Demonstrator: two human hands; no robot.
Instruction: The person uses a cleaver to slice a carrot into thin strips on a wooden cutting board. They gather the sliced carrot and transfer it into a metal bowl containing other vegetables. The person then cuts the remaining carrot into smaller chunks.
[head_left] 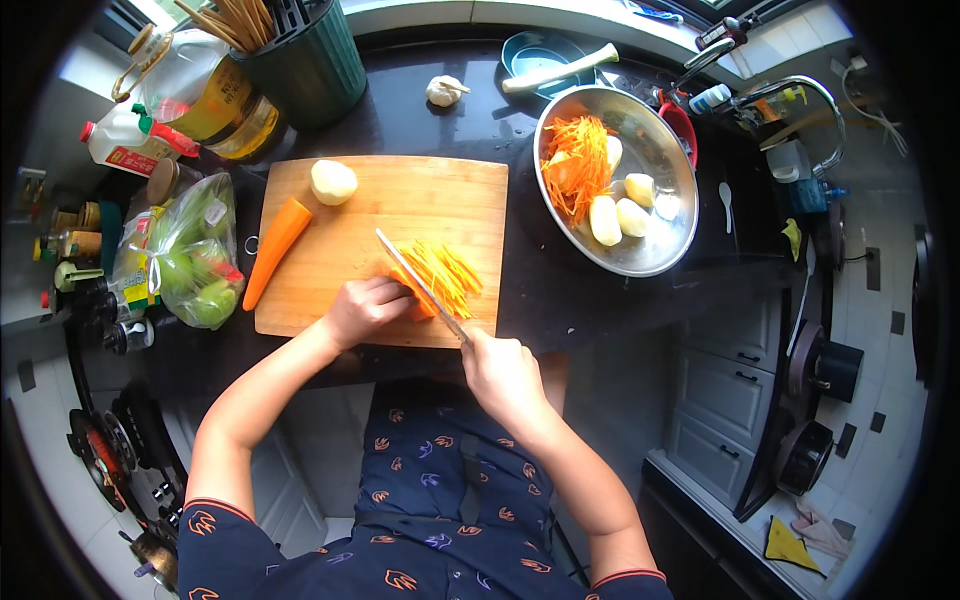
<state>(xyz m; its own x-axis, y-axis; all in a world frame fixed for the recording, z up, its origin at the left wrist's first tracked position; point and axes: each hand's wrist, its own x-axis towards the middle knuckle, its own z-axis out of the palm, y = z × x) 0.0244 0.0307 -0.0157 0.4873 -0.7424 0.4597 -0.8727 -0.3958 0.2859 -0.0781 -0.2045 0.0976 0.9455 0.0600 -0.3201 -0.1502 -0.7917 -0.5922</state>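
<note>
My right hand is wrapped round the handle of a kitchen knife, whose blade slants up and to the left over the wooden cutting board. Just left of the blade, the curled fingers of my left hand press down on a piece of carrot, mostly hidden by hand and knife. Thin carrot strips lie in a pile to the right of the blade. A long peeled carrot rests along the board's left side, and a peeled potato sits near its far left corner.
At the right, a steel bowl holds shredded carrot and several peeled potatoes. Garlic and a blue-green dish with a pale-handled tool are behind. Left stand a bag of vegetables, an oil jug and a utensil holder.
</note>
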